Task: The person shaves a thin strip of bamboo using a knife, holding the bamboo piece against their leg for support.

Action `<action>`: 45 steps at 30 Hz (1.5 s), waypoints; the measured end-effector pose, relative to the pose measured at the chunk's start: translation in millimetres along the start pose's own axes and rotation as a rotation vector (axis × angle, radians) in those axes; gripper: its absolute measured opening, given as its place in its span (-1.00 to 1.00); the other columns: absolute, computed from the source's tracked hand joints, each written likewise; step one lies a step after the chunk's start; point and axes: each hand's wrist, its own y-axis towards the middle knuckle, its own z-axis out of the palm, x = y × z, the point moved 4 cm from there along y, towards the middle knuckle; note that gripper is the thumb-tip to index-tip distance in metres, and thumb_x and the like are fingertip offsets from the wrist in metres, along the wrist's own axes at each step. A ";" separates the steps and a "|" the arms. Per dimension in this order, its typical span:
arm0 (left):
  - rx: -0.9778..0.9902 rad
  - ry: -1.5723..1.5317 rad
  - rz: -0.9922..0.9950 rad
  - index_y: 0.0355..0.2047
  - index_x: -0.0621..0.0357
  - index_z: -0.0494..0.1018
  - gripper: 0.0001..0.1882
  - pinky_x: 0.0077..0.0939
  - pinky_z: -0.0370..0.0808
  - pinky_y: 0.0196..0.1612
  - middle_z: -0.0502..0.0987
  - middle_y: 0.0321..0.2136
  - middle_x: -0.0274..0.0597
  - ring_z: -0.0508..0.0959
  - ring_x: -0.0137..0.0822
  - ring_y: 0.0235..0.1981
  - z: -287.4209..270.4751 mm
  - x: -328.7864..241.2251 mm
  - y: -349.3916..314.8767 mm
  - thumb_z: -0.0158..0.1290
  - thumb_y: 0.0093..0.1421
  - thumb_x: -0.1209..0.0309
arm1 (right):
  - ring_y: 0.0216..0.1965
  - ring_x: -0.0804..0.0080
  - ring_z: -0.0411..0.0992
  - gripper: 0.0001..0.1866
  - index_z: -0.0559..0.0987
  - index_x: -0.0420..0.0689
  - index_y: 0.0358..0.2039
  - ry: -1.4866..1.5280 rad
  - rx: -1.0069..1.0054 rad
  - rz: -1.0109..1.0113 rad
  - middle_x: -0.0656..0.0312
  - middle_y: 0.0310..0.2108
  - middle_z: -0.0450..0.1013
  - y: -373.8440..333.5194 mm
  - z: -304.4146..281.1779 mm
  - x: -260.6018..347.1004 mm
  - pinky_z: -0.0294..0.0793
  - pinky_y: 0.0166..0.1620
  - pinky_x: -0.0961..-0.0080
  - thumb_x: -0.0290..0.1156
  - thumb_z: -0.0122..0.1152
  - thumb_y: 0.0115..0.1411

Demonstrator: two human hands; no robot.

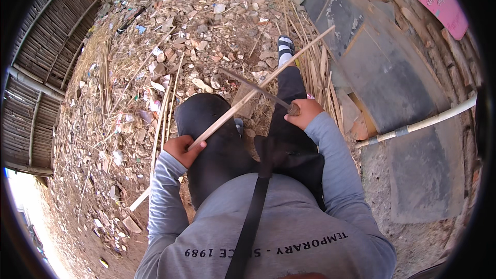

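With our curled left hand [180,151] we hold a long, pale wooden strip [248,99], our right hand [307,112] gripping a thin, dark-bladed knife [276,98] across it.

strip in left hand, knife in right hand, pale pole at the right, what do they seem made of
Strip: probably split bamboo or wood; pale tan, matte, unpainted-looking. Knife blade: likely metal; thin, dark, dull. The brownish handle may be wood, but is partly covered. Pale pole: perhaps plastic pipe or bamboo; its smooth off-white look leaves it open.
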 end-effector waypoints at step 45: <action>0.076 0.059 -0.019 -0.49 0.27 0.55 -0.45 -0.21 0.46 -0.37 0.51 -0.61 0.05 0.55 0.00 -0.50 -5.5 4.6 -0.7 0.14 0.12 -0.08 | -0.25 0.04 0.52 -0.58 0.61 -0.16 -0.31 0.070 0.027 -0.018 0.00 -0.37 0.55 0.1 27.1 -17.8 0.48 -0.14 0.28 -0.10 0.39 -0.08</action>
